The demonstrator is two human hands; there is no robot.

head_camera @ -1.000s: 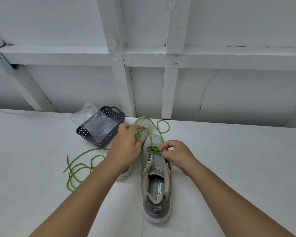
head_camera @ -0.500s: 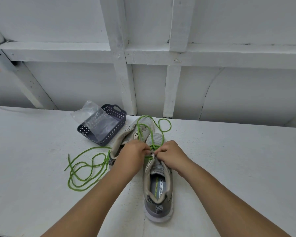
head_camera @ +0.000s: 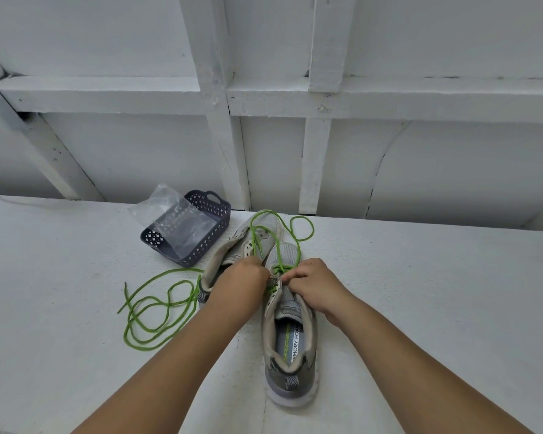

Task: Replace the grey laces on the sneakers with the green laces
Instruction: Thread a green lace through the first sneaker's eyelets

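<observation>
Now both hands, the left hand [head_camera: 237,281] and right hand [head_camera: 314,285], pinch the thin green lace [head_camera: 278,270] on the near grey cloth sneaker [head_camera: 290,336], sitting on the white counter [head_camera: 420,292].

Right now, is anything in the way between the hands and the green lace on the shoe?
Nothing visible is. The left hand and right hand are already at the green lace over the near sneaker, fingers curled at the eyelets. The other sneaker lies behind, out of the way.

White table [head_camera: 420,292]: sneakers [head_camera: 290,336], green lace [head_camera: 151,311], basket [head_camera: 198,245].
</observation>
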